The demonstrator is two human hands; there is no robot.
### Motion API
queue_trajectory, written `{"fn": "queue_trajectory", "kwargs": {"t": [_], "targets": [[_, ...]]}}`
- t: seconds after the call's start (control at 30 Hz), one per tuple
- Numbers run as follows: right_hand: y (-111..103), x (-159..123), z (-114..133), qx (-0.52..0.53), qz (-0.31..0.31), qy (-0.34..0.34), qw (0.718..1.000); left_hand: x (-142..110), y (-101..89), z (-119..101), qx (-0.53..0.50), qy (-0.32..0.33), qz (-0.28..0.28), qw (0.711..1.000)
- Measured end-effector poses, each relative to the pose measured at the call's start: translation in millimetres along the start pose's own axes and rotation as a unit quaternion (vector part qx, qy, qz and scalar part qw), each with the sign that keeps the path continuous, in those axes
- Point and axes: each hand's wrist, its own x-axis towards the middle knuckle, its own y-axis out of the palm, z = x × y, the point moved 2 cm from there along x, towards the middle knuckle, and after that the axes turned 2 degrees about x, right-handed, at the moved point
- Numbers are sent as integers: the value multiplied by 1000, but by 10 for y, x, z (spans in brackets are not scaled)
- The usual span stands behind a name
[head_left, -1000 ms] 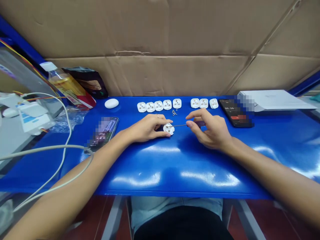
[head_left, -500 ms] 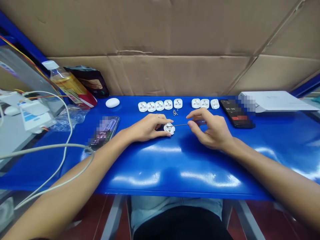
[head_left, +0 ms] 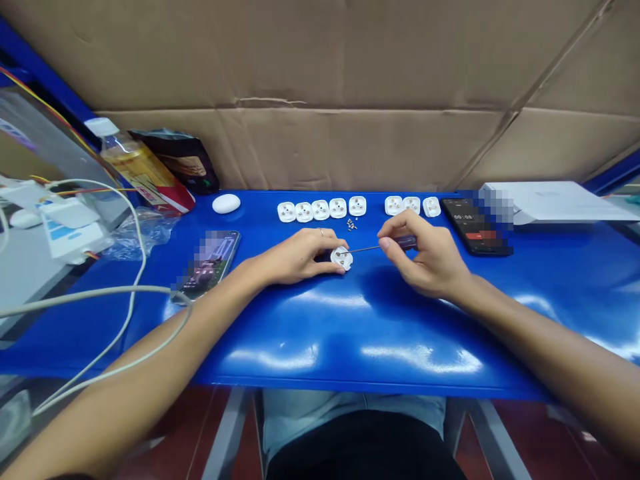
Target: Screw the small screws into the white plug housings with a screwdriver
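Thumb and fingers of the left hand (head_left: 300, 257) grip a round white part (head_left: 345, 261) over the bench (head_left: 320, 333), midway between its side edges and nearer the far edge. The right hand (head_left: 430, 257), fingers curled, holds a screwdriver (head_left: 367, 249), its tip at the part. Beyond lie small screws (head_left: 353, 225); a phone (head_left: 213, 257) sits towards the left edge, a black phone (head_left: 477, 230) towards the right. Along the far edge stand five white pieces (head_left: 321, 210), three more pieces (head_left: 411, 205) and, further left, a smooth white oval (head_left: 227, 204).
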Motion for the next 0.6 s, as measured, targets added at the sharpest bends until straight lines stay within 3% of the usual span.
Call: {"fn": "queue_trajectory", "kwargs": {"t": [0.13,0.4,0.6], "targets": [[-10,14,1,-35,9,44,998,3,-11,-32,-1,-4,7,1000],[-44,-2,24,-15,46,-25,999,-9,-43,-6,1,0,-9,1000],[-44,-2,61,-56,53,-7,997,-13,-49,0,-3,13,-10,1000]]}}
